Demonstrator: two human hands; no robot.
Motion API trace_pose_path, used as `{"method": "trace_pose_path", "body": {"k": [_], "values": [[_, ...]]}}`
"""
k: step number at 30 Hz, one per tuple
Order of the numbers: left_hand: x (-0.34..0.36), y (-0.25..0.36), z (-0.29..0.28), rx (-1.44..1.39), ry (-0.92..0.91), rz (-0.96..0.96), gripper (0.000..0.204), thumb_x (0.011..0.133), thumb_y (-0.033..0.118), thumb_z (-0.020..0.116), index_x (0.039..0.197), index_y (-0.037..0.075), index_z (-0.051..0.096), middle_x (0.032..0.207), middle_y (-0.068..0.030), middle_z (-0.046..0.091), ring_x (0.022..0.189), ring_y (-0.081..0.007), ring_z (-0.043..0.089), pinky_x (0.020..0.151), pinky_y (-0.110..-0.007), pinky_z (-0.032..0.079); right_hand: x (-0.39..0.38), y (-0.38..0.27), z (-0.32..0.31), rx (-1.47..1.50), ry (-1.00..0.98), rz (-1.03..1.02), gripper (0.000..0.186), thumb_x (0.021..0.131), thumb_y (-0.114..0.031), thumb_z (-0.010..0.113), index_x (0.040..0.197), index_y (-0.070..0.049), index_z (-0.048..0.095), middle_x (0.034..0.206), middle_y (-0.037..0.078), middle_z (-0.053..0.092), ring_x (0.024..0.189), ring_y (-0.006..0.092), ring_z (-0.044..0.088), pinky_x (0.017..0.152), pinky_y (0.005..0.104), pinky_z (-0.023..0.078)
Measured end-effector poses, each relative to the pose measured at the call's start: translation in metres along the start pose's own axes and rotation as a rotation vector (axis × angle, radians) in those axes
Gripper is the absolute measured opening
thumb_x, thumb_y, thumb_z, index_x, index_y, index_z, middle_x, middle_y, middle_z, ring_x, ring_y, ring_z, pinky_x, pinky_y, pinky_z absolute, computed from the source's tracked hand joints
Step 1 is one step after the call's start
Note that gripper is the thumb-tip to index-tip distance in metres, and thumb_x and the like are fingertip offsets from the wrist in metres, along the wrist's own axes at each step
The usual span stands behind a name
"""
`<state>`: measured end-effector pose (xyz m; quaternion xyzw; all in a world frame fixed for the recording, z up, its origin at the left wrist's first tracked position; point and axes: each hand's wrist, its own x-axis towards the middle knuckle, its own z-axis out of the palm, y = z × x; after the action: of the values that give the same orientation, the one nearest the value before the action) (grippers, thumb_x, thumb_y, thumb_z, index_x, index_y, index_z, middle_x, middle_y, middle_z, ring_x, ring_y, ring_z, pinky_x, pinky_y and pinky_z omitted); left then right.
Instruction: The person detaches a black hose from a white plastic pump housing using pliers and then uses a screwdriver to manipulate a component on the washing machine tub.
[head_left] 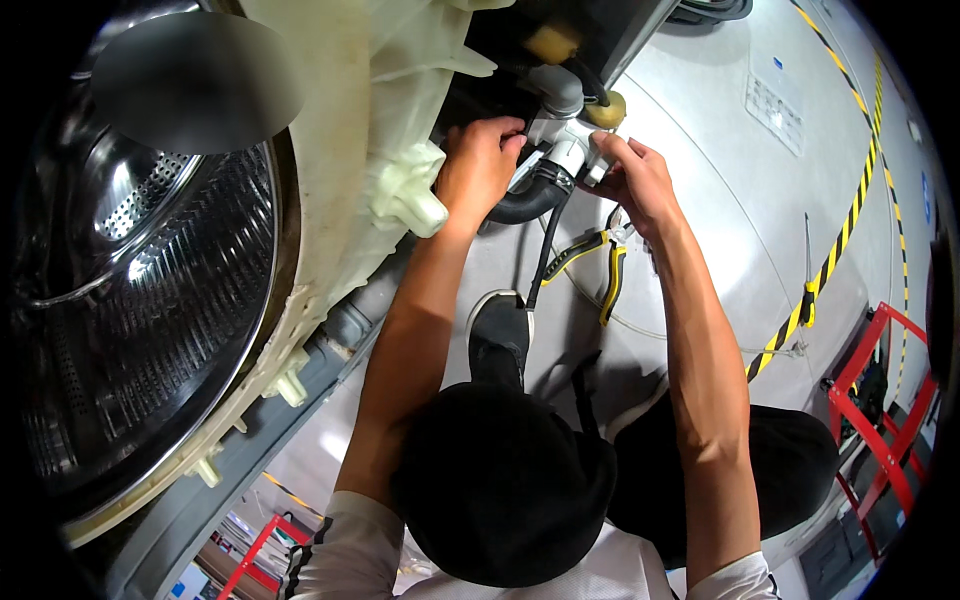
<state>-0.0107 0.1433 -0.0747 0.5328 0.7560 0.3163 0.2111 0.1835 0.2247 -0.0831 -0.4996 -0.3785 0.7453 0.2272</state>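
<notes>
A white and grey drain pump (568, 150) with hoses sits between my two hands, beside the open machine body. My left hand (482, 165) is closed at the pump's left side, with some fingertips hidden behind it. With thumb on top and fingers below, my right hand (637, 180) grips the pump's right side. A thick black hose (528, 203), held by a clamp, curves down and left from the pump. Above it is a grey corrugated elbow hose (558, 90). A yellowish round part (606, 108) sits just above my right thumb.
At left stands a washing machine's steel drum (200, 290) inside a cream plastic tub (335, 130). Yellow-black pliers (613, 270) lie on the floor below my right hand. Farther right are a screwdriver (808, 295), striped floor tape (845, 225) and a red metal frame (880, 430).
</notes>
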Motion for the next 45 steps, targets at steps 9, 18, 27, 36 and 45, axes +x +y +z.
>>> {"method": "trace_pose_path", "body": {"k": [9,18,27,36,45], "values": [[0.004,0.013,0.005,0.087,-0.024,-0.047,0.023,0.081,0.014,0.065,0.099,0.001,0.069,0.088,-0.0204,0.069,0.085,-0.0353,0.068,0.073,-0.039,0.054,-0.001,-0.002,-0.002,-0.033,0.017,0.005,0.045,0.081,-0.030,0.072,0.102,0.007,0.058,0.085,0.012,0.061,0.069,0.0177,0.062,0.071,0.0336,0.059],[0.001,0.003,0.007,0.042,0.037,-0.024,0.023,0.081,0.012,0.064,0.101,-0.001,0.069,0.090,-0.0167,0.071,0.085,-0.0300,0.070,0.075,-0.035,0.054,-0.002,-0.002,-0.002,-0.032,0.001,0.004,0.045,0.081,-0.030,0.071,0.102,0.008,0.057,0.086,0.013,0.061,0.069,0.0180,0.063,0.071,0.0342,0.059],[0.003,-0.011,0.003,-0.005,-0.036,-0.022,0.022,0.084,0.013,0.064,0.102,-0.001,0.068,0.096,-0.0158,0.071,0.092,-0.0265,0.069,0.081,-0.033,0.052,-0.003,-0.002,0.000,-0.014,0.006,-0.004,0.043,0.081,-0.030,0.072,0.099,0.007,0.056,0.081,0.010,0.057,0.069,0.0179,0.062,0.072,0.0356,0.061],[0.016,-0.014,0.008,0.019,-0.124,-0.064,0.023,0.085,0.015,0.063,0.101,-0.001,0.069,0.096,-0.0172,0.071,0.090,-0.0287,0.069,0.079,-0.034,0.052,-0.002,-0.001,-0.001,-0.036,0.025,-0.006,0.045,0.082,-0.031,0.071,0.099,0.007,0.056,0.083,0.010,0.056,0.070,0.0178,0.061,0.073,0.0358,0.061],[0.010,0.010,0.001,-0.290,0.035,-0.090,0.025,0.086,0.018,0.063,0.102,0.000,0.069,0.093,-0.0175,0.071,0.086,-0.0277,0.069,0.078,-0.032,0.051,0.000,0.001,0.000,-0.005,0.027,-0.010,0.048,0.081,-0.032,0.072,0.103,0.007,0.056,0.085,0.011,0.059,0.070,0.0173,0.062,0.070,0.0336,0.060]]}}
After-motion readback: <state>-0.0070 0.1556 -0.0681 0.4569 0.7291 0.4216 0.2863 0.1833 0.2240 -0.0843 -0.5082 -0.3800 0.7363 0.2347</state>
